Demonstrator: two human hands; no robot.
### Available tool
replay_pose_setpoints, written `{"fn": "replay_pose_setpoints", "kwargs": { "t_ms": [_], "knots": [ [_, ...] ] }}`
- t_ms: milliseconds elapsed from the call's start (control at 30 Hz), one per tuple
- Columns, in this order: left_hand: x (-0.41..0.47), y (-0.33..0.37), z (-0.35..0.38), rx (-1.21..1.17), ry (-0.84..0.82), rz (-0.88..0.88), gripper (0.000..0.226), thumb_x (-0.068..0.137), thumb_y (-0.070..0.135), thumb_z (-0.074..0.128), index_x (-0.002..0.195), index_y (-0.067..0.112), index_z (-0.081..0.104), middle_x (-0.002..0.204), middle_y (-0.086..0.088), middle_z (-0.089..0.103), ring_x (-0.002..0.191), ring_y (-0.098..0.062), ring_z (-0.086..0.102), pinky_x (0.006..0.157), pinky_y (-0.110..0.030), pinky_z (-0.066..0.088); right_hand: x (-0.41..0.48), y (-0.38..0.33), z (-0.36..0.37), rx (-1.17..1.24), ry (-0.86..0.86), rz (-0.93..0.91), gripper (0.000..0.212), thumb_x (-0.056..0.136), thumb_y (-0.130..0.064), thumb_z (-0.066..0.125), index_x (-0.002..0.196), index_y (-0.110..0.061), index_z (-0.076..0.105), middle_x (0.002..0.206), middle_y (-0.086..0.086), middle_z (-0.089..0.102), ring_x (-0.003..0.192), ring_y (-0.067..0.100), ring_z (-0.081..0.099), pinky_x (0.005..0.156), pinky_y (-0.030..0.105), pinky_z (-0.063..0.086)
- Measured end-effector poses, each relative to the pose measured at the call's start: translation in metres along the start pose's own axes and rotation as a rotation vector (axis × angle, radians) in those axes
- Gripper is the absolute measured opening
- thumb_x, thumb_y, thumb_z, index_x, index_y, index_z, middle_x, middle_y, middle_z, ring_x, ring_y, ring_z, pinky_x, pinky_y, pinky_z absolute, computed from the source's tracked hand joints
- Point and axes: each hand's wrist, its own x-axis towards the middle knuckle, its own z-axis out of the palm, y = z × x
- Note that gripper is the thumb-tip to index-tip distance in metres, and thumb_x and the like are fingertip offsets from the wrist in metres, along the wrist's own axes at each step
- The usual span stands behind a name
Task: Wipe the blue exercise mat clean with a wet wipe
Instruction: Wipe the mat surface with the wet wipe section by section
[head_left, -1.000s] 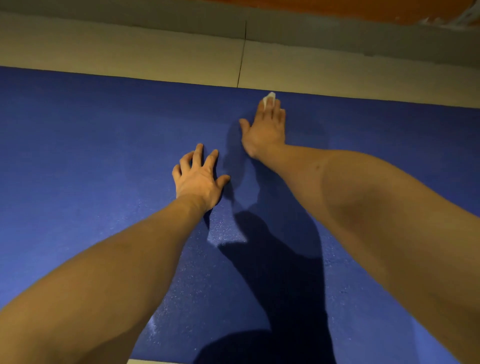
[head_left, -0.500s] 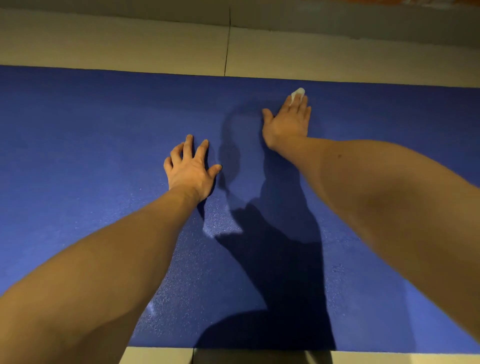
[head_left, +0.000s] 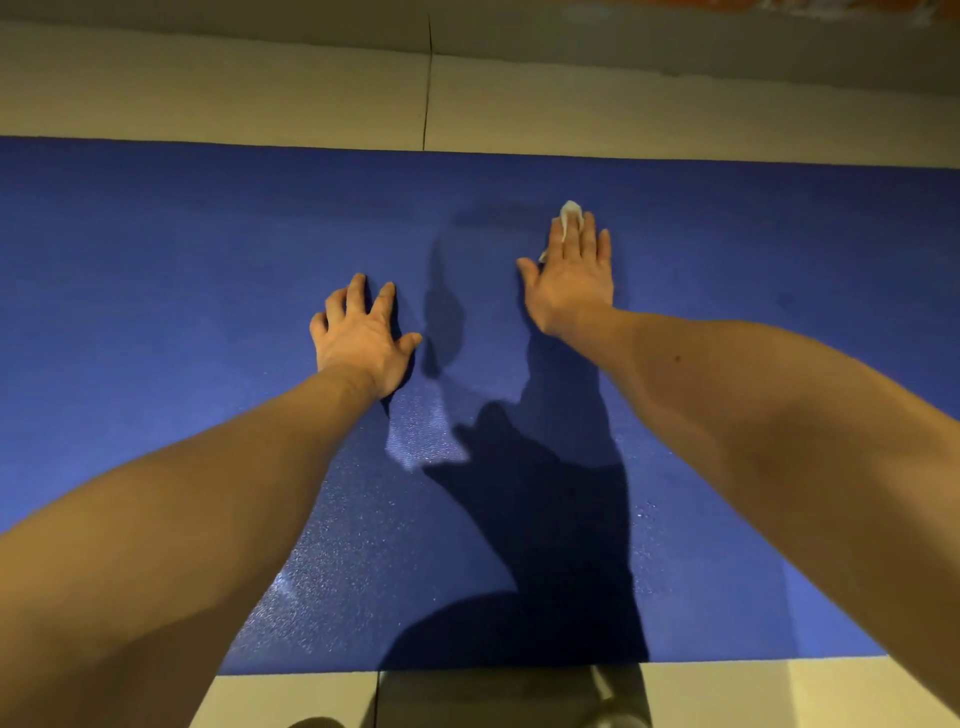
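Observation:
The blue exercise mat lies flat across the whole view on a tiled floor. My right hand lies flat on the mat with straight fingers, pressing a white wet wipe under them; only the wipe's tip shows past the fingertips and a strip beside the index finger. My left hand rests on the mat to the left and nearer me, fingers spread and slightly bent, holding nothing. A damp sheen glints on the mat below my left wrist.
Pale floor tiles run beyond the mat's far edge, with a grey wall base behind. More tile shows at the near edge. My own shadow falls down the mat's centre.
My right hand has slid the wipe to the right and back toward me from the mat's far edge. The left hand stayed planted. The view tilted down, showing the near mat edge.

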Motion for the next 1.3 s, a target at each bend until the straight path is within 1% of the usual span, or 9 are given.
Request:
{"fn": "replay_pose_setpoints", "kwargs": {
  "t_ms": [100,333,500,600,667,867,1100,1200,1300],
  "knots": [
    [-0.007,-0.002,0.002,-0.005,0.016,0.01,0.078,0.096,0.063,0.047,0.159,0.029,0.017,0.166,-0.005,0.006,0.15,-0.032,0.008,0.121,-0.05,0.013,-0.017,-0.039,0.005,0.107,0.015,0.038,0.082,0.106,-0.057,0.02,0.161,-0.001,-0.005,0.167,0.018,-0.02,0.155,0.033,-0.017,0.127,0.046,-0.006],
    [-0.016,-0.005,0.008,-0.016,0.053,0.026,0.078,0.094,0.061,0.05,0.158,0.027,0.022,0.165,-0.006,0.012,0.148,-0.033,0.013,0.119,-0.051,0.017,-0.055,-0.057,0.027,0.094,-0.027,-0.468,0.078,0.107,-0.052,0.031,0.163,-0.009,0.0,0.17,0.007,-0.015,0.157,0.023,-0.014,0.128,0.043,-0.003],
    [-0.024,-0.009,0.011,-0.003,0.044,0.036,0.078,0.094,0.062,0.051,0.157,0.027,0.023,0.164,-0.005,0.014,0.146,-0.033,0.016,0.119,-0.052,0.02,-0.023,-0.001,0.01,-0.036,0.036,-0.096,0.078,0.105,-0.057,0.018,0.163,-0.008,-0.003,0.17,0.009,-0.015,0.156,0.027,-0.016,0.126,0.048,-0.011],
    [-0.029,-0.011,0.011,-0.001,0.04,0.034,0.078,0.094,0.062,0.051,0.157,0.026,0.024,0.164,-0.006,0.014,0.146,-0.033,0.016,0.118,-0.052,0.02,-0.032,-0.019,0.01,0.023,0.019,0.022,0.082,0.105,-0.059,0.014,0.161,-0.002,-0.005,0.168,0.017,-0.019,0.155,0.033,-0.017,0.126,0.049,-0.008],
    [-0.032,-0.01,0.012,-0.003,0.037,0.027,0.077,0.094,0.061,0.051,0.157,0.026,0.023,0.164,-0.006,0.014,0.146,-0.033,0.016,0.118,-0.051,0.02,-0.05,-0.045,0.018,0.11,0.017,-0.042,0.082,0.106,-0.057,0.019,0.16,-0.001,-0.006,0.167,0.02,-0.02,0.155,0.034,-0.017,0.127,0.048,-0.007],
    [-0.043,-0.01,0.013,-0.001,0.037,0.024,0.076,0.094,0.06,0.052,0.156,0.026,0.025,0.163,-0.006,0.016,0.144,-0.033,0.018,0.117,-0.051,0.021,-0.085,-0.055,0.033,0.051,-0.05,-0.587,0.076,0.107,-0.052,0.028,0.163,-0.009,-0.001,0.17,0.008,-0.017,0.157,0.024,-0.014,0.128,0.043,-0.002],
    [-0.065,-0.017,0.016,0.012,0.011,0.01,0.075,0.094,0.058,0.053,0.156,0.026,0.026,0.162,-0.005,0.018,0.144,-0.033,0.019,0.117,-0.051,0.022,-0.071,-0.015,0.021,0.001,-0.011,-0.131,0.08,0.106,-0.056,0.019,0.161,-0.004,-0.008,0.167,0.015,-0.021,0.155,0.033,-0.019,0.126,0.049,-0.007],
    [-0.076,-0.014,0.018,-0.003,0.003,0.002,0.075,0.094,0.057,0.055,0.156,0.025,0.027,0.162,-0.005,0.018,0.143,-0.032,0.019,0.117,-0.05,0.022,-0.109,-0.052,0.034,0.168,-0.046,-0.233,0.083,0.106,-0.054,0.027,0.16,-0.001,-0.007,0.167,0.018,-0.022,0.155,0.034,-0.019,0.127,0.046,-0.008],
    [-0.088,-0.011,0.022,-0.003,0.002,0.007,0.077,0.093,0.058,0.056,0.156,0.025,0.027,0.162,-0.005,0.019,0.143,-0.032,0.02,0.116,-0.049,0.023,-0.152,-0.065,0.051,0.064,-0.075,-0.471,0.082,0.106,-0.056,0.022,0.16,-0.005,-0.012,0.166,0.014,-0.026,0.154,0.029,-0.023,0.127,0.045,-0.006]
  ]
}}
